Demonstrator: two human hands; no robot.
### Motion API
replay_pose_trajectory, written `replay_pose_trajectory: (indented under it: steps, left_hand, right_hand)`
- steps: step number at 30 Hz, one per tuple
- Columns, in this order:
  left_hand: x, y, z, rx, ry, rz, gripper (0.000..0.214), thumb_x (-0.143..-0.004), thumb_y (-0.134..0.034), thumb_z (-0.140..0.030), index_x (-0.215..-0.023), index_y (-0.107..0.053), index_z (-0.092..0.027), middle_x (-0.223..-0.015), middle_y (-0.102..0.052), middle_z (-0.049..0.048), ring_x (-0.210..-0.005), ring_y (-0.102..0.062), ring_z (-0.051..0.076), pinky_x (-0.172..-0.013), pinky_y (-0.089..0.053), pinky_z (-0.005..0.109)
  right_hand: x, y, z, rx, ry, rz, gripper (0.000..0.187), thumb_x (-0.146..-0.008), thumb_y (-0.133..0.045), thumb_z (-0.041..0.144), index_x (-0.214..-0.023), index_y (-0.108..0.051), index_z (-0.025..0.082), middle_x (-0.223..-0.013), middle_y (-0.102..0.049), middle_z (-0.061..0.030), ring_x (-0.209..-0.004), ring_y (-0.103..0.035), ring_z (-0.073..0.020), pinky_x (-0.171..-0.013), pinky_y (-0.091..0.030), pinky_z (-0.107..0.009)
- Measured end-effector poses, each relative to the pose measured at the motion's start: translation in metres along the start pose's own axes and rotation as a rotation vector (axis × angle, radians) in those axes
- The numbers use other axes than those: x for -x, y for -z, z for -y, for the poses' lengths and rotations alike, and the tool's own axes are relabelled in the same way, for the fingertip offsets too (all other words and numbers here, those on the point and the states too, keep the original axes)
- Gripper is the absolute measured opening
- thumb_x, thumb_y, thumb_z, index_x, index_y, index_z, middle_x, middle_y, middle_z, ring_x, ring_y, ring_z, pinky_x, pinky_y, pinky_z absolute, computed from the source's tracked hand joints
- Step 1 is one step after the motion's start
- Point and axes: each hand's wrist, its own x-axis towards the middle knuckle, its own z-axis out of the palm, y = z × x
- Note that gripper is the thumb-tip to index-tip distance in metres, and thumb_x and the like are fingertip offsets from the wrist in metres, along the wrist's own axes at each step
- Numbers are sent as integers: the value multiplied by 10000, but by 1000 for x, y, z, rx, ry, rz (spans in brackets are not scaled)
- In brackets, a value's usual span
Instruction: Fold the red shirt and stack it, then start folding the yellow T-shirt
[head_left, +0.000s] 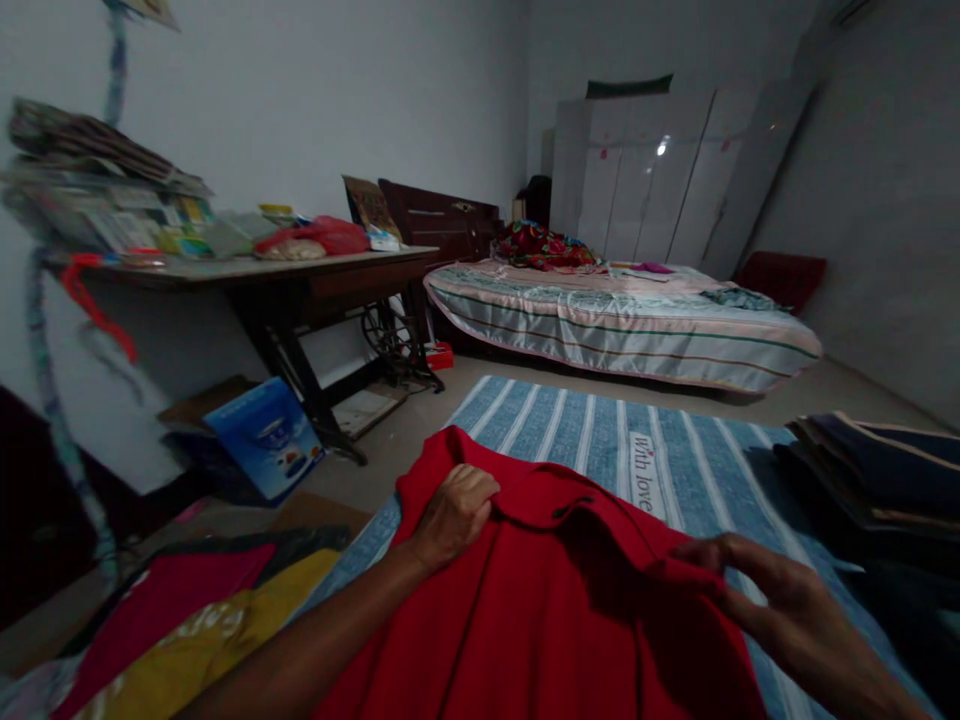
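Note:
A red garment [547, 610] lies spread on a blue striped sheet [600, 430] in front of me. My left hand [454, 512] is closed on the garment's upper left edge, fingers curled into the cloth. At the garment's right edge my right hand [757, 585] pinches a raised fold, its fingers pressed together on the cloth. Both forearms reach in from the bottom of the view.
Red and yellow clothes [195, 620] lie at the lower left. A stack of dark folded cloth [877, 470] sits on the right. A sewing table [300, 270] with clutter stands on the left, a blue box [266, 435] under it. A bed [622, 315] is beyond.

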Motion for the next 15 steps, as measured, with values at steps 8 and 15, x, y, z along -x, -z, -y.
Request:
replay_pose_trajectory:
  steps: [8, 15]
  left_hand:
    - [69, 39, -41, 8, -48, -6, 239, -864, -368, -88, -861, -585, -190, -798, -605, 48, -798, -534, 183, -892, -402, 391]
    - [96, 39, -52, 2, 54, 0, 218, -872, -387, -117, -880, -594, -184, -814, -614, 57, -785, -542, 187, -762, -424, 332]
  right_hand:
    - [77, -26, -3, 228, 161, 188, 247, -807, -598, 338, -1025, -706, 294, -1037, -723, -34, -916, -695, -210, -773, -553, -224]
    - [100, -45, -46, 330, 111, 66, 284, -869, -471, 340, -1032, -692, 267, -1046, -716, -41, -957, -678, -218, -782, -552, -249]
